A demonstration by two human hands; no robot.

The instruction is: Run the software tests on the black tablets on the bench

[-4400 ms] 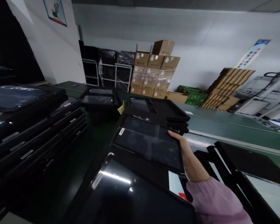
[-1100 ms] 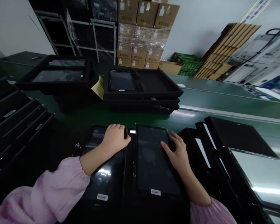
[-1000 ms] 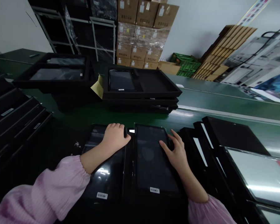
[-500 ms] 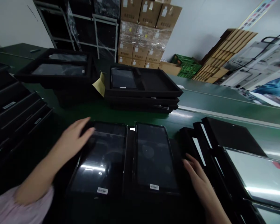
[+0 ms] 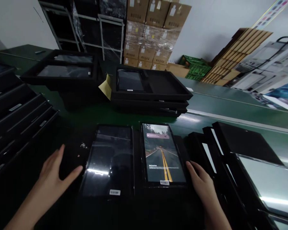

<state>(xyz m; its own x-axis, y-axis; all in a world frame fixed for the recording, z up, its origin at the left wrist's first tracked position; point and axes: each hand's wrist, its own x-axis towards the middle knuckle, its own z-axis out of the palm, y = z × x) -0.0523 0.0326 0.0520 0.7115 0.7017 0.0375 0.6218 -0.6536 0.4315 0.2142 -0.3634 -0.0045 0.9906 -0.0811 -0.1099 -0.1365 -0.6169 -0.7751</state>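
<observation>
Two tablets lie side by side in front of me. The right tablet (image 5: 160,153) is lit, showing a lock screen with a road picture and a clock. The left tablet (image 5: 108,159) has a dark screen with a ceiling light mirrored in it. Both carry a small white label at the near edge. My right hand (image 5: 204,182) is closed at the lit tablet's right edge, its thumb and forefinger at the side; the other fingers are partly hidden. My left hand (image 5: 55,179) is open, thumb and fingers spread, beside the dark tablet's left edge and holding nothing.
Stacked black trays (image 5: 19,118) stand at the left. Behind the tablets are more tray stacks (image 5: 151,95) with a yellow paper (image 5: 106,88). Dark cases and a pale-screened tablet (image 5: 273,182) crowd the right side. Cartons (image 5: 148,41) rise beyond the green table (image 5: 206,99).
The right tablet's screen has lit up. My right hand has come to its edge. My left hand has moved down and left, away from the dark tablet's upper corner.
</observation>
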